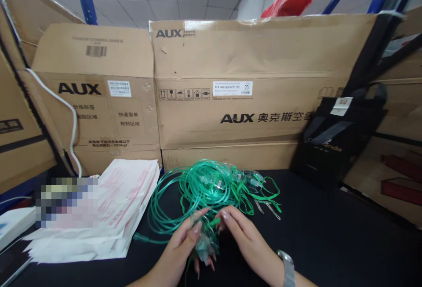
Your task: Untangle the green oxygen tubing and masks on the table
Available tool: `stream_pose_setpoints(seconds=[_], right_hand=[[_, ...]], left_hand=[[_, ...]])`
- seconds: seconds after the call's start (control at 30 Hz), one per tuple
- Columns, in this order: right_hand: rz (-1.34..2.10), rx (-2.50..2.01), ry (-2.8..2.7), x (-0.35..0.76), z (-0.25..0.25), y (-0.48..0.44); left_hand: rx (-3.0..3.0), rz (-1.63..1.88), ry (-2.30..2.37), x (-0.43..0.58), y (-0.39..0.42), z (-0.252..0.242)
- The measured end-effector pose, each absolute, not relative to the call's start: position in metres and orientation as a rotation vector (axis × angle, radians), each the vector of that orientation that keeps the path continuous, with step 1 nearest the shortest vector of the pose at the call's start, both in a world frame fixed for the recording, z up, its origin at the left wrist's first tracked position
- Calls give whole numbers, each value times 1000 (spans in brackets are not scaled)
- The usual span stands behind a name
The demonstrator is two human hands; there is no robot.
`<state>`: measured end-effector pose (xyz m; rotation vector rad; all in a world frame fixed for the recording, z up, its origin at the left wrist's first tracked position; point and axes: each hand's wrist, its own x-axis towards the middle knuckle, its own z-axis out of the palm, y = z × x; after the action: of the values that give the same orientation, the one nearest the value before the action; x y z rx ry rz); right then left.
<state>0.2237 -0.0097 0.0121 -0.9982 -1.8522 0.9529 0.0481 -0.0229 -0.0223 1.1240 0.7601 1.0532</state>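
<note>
- Head view, far left: I see a stack of white printed paper (140, 203) on the black table (313, 243), apart from the hands and, as I judge it, not in use right now.
- Next comes a coil of green tubing (198, 192), looped loosely; I can make out no tie around it.
- In front of it, the left hand (181, 239) has its fingers clamped on a clear, green-tinted mask (204, 243), the piece being worked on.
- Just beside, the right hand (240, 227) has its fingertips bunched close at a green strap (215, 221); I cannot tell whether they pinch it. I judge this mask partway through handling, the strap part unfinished.
- Behind, other masks (252, 180) lie in the heap with their straps, no hand on them; I count those as left over.
- Right of these, flat pale strips (272, 211) lie loose, purpose unclear to me.
- Far right, a black bag (329, 155) stands tilted, playing no part that I can see.
</note>
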Motion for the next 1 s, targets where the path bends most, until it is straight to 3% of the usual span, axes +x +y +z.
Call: stream_pose_setpoints(seconds=[0.17,0.53,0.8,1.0], right_hand=[[1195,-800,-1923,224,8,-3],[492,-799,-2438,228,22,-17],[322,-955,-2363,232,17,-9],[175,-1203,-2249,234,16,0]], left_hand=[[1137,973,741,48,-28,-19],[1209,903,722,49,-31,-26],[1558,778,681,43,-36,-26],[1430,812,801,48,-38,-24]])
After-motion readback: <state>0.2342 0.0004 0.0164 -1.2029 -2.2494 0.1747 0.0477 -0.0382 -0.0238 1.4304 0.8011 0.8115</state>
